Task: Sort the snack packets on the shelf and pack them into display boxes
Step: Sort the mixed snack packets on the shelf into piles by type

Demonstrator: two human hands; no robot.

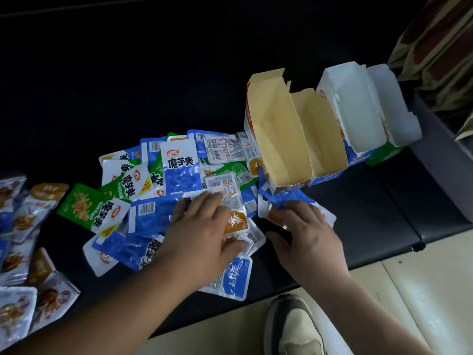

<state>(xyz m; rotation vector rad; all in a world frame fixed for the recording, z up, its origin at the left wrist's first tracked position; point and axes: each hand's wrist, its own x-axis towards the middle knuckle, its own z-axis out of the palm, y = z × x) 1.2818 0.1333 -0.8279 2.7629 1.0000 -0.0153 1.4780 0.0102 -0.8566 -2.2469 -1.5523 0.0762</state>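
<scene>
The left hand (202, 226) lies flat on the packets (179, 172), fingers straight and a little apart, pressing the heap down. The right hand (304, 234) has its fingers curled on a crumpled blue packet (289, 198) right at the foot of the boxes (281, 139), w/ the thumb out to the side. The heap sits approx. in the middle of the shelf (371, 213) and touches the nearest box. The four boxes stand open in a row toward the right end, and no packet shows inside them. I judge the step to be picking blue pkts out of the mixed heap. To do it well, keep the left palm as a weight so the slippery foil does not slide toward the front edge, where one blue-white pkt already lies close. Draw each blue one sideways, not upward, so the green packets (89, 206) are not dragged along. Stack them the same way up, then lower the stack into one box only. The brown and silver packets (38, 201) at the left end are a separate sort, so leave them.
</scene>
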